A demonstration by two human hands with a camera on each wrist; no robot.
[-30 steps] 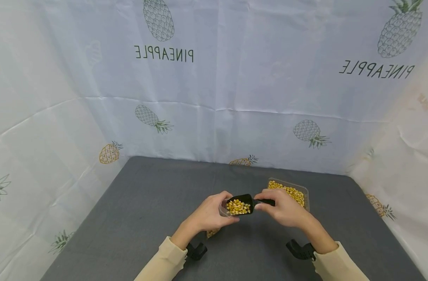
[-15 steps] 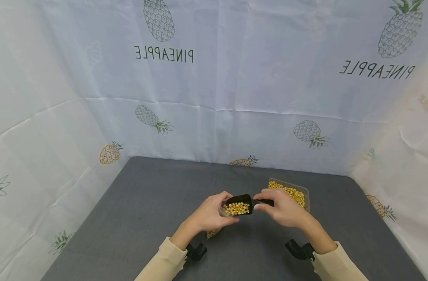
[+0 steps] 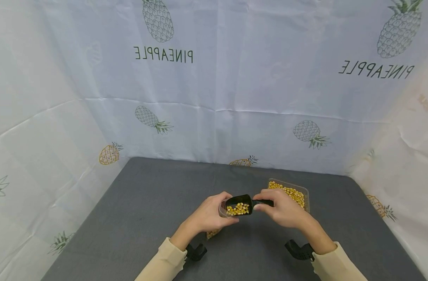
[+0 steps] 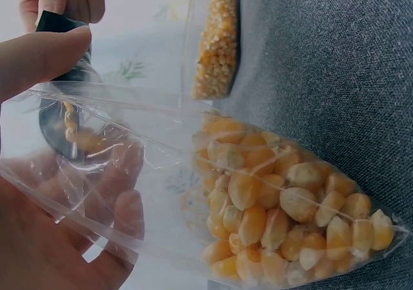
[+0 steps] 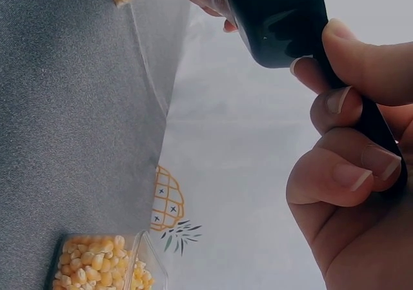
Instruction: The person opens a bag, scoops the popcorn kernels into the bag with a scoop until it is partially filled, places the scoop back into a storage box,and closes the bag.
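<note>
My left hand [image 3: 208, 214] grips a clear plastic bag [image 4: 158, 154] near its mouth, thumb on one side and fingers on the other. Corn kernels [image 4: 271, 212] fill the bag's pointed lower end, close over the table. In my right hand [image 3: 282, 208] is the handle of a black scoop [image 3: 239, 200], pinched between thumb and fingers. The scoop's front end lies inside the bag's mouth, and some yellow kernels [image 3: 238, 209] remain in its bowl. In the right wrist view the scoop [image 5: 274, 28] shows its dark underside, with the fingers curled round the handle.
A clear plastic container [image 3: 307, 195] of corn kernels stands on the dark grey table [image 3: 157, 195], behind my right hand. White curtain [image 3: 214, 78] printed with pineapples hangs round the table's back and sides.
The kernels in the scoop have become fewer, uncovering more of its black bowl. Both hands have stayed nearly in place.
</note>
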